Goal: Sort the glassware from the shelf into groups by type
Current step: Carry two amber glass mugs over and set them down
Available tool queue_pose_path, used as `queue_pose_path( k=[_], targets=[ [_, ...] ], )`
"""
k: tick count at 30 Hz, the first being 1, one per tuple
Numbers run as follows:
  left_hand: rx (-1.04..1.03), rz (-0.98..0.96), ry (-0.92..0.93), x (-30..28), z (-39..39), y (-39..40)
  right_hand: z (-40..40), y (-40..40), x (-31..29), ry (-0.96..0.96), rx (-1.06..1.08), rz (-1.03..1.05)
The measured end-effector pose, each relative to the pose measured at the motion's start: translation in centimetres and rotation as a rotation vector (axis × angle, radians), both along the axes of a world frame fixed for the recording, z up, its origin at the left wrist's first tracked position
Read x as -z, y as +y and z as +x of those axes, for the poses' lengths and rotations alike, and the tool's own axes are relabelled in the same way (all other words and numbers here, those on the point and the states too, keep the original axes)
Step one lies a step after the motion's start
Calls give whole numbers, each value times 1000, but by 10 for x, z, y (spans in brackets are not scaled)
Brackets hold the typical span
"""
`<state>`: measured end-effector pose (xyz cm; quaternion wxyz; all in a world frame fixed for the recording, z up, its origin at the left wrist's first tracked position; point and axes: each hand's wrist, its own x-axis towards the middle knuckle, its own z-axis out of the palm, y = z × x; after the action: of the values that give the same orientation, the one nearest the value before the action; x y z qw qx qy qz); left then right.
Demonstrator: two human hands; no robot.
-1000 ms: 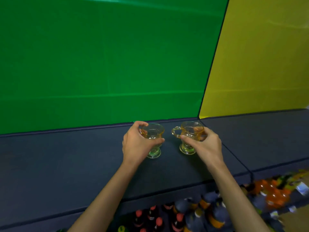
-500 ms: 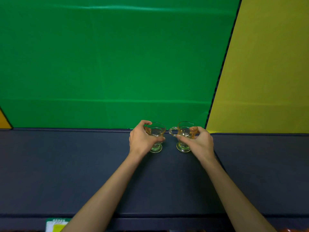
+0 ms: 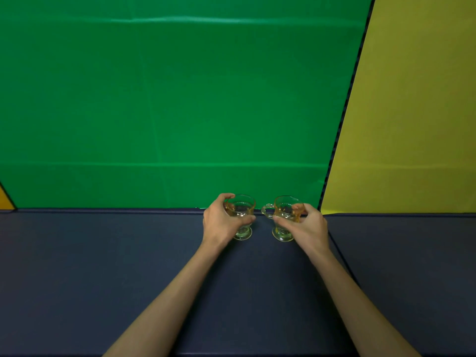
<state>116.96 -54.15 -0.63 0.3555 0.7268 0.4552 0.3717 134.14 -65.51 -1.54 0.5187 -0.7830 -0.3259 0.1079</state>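
Gripping a small footed glass cup apiece, the person's hands meet near the far edge of the dark blue counter (image 3: 103,266), just below the green backdrop (image 3: 167,99). The left hand (image 3: 221,222) curls thumb and fingers round the bowl of the left cup (image 3: 242,215), hiding that cup's 9 o'clock side and any handle there; only its rim, part of the bowl and its foot show. The right hand (image 3: 306,226) holds the right cup (image 3: 284,217) likewise, covering its 3 o'clock side, while the handle juts out at 9 o'clock toward the other cup. Both feet appear to rest on the counter, near each other but apart. A yellow panel (image 3: 412,112) fills the 2 o'clock area. Both forearms are cut off by the bottom edge.
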Motion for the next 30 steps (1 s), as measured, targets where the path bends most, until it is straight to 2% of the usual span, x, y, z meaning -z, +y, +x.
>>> queue_pose_path(
  k=[9,14,19,23,30],
  targets=[
    [36,21,130,-3,0,5,8,0,-8,-72,-77,-88],
    [33,166,307,-17,-12,0,-1,-6,-26,-282,-151,-142],
    [20,481,566,-45,-34,-9,-14,-5,-45,-569,-300,-95],
    [-27,549,683,-55,-62,-16,-42,4,-56,-708,-394,-32],
    [-170,530,812,-66,-144,-24,-126,34,-66,-743,-564,79]
  ],
)
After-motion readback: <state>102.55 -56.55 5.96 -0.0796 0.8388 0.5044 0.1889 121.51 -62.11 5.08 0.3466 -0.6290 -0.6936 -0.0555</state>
